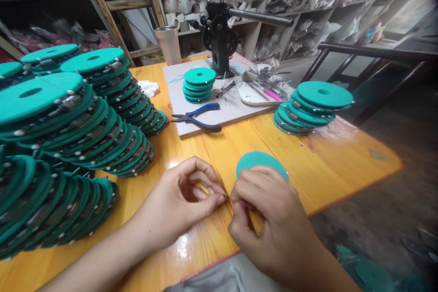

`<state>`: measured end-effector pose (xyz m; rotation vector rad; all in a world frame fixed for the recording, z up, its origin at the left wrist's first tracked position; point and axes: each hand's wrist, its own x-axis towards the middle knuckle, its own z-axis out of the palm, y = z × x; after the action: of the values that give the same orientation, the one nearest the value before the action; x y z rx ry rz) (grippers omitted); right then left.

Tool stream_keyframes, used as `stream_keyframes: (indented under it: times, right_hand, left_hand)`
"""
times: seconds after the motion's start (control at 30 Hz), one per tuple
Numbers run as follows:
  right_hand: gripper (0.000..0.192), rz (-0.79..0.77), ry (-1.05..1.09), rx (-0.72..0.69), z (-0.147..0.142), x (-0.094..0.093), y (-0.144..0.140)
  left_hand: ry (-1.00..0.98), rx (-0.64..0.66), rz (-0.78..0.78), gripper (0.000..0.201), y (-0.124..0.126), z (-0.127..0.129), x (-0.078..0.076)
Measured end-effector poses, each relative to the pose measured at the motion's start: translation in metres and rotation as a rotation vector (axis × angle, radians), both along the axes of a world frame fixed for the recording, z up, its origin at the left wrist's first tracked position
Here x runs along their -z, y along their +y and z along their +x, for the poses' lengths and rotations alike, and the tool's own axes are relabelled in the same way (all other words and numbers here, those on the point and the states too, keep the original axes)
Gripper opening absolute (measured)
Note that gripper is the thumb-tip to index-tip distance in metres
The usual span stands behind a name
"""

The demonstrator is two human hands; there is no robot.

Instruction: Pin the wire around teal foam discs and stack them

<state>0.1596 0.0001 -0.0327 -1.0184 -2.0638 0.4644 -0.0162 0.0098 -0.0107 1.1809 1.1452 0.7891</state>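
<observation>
Close together over the front of the wooden table, my two hands are both closed in a pinch. Thumb and fingertips of my left hand press together on something too small to make out. My right hand has its fingers curled in, and whatever they pinch is hidden. Just beyond the right hand a single green foam disc lies on the table, partly covered by that hand. Blue-handled pliers rest with open jaws on a pale board farther back.
Tall stacks of green foam spools crowd the left. Smaller stacks stand on the board and at the right. A black hand-cranked machine, a white tray of tools and a cup are at the back.
</observation>
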Motion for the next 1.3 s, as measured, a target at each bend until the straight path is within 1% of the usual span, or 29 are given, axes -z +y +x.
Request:
stream_keyframes:
  times: [0.1, 0.27, 0.37, 0.47, 0.63, 0.77, 0.83, 0.9, 1.0, 1.07, 1.2, 1.23, 1.3]
  right_hand:
    - [0.009, 0.0, 0.001, 0.001, -0.001, 0.0, 0.001]
    - [0.009, -0.004, 0.0, 0.0, 0.0, 0.0, 0.001]
    - [0.009, -0.008, -0.001, -0.003, 0.0, 0.0, 0.001]
    - [0.01, -0.01, 0.001, -0.009, 0.0, 0.0, 0.001]
    - [0.012, -0.014, 0.0, -0.016, 0.0, 0.0, 0.001]
    - [0.013, -0.03, 0.011, -0.029, 0.001, 0.0, 0.001]
    - [0.011, -0.034, 0.061, -0.033, 0.002, -0.001, 0.0]
    - [0.004, -0.021, 0.127, -0.054, 0.003, -0.001, 0.0]
    - [0.021, 0.06, 0.205, -0.122, 0.004, 0.003, 0.001]
    - [0.022, 0.106, 0.243, -0.142, 0.004, 0.006, 0.001]
    - [0.009, 0.108, 0.296, -0.097, 0.005, 0.006, 0.001]
    - [0.009, 0.096, 0.294, -0.081, 0.005, 0.004, 0.0]
    - [0.017, 0.078, 0.276, -0.06, 0.005, 0.002, -0.001]
  left_hand:
    - [0.001, -0.001, -0.003, 0.026, -0.001, 0.001, -0.001]
    - [0.01, 0.004, 0.004, 0.024, 0.0, 0.001, -0.001]
    - [0.037, 0.036, 0.06, 0.022, -0.002, 0.0, 0.0]
    - [0.087, 0.082, 0.129, 0.013, -0.005, -0.001, 0.002]
    - [0.136, 0.126, 0.177, 0.008, -0.011, -0.001, 0.003]
    - [0.13, 0.132, 0.222, 0.002, -0.013, 0.001, 0.0]
    - [0.102, 0.082, 0.195, 0.007, -0.012, 0.001, -0.002]
    - [0.059, 0.033, 0.135, 0.015, -0.011, 0.001, -0.004]
    - [0.013, 0.033, 0.065, 0.022, -0.009, -0.001, -0.005]
    - [0.006, 0.034, 0.052, 0.023, -0.009, -0.002, -0.006]
    - [-0.025, 0.02, 0.046, 0.026, -0.008, -0.002, -0.008]
    - [-0.037, 0.011, 0.047, 0.028, -0.008, -0.002, -0.009]
    - [-0.066, -0.011, 0.05, 0.03, -0.008, -0.002, -0.012]
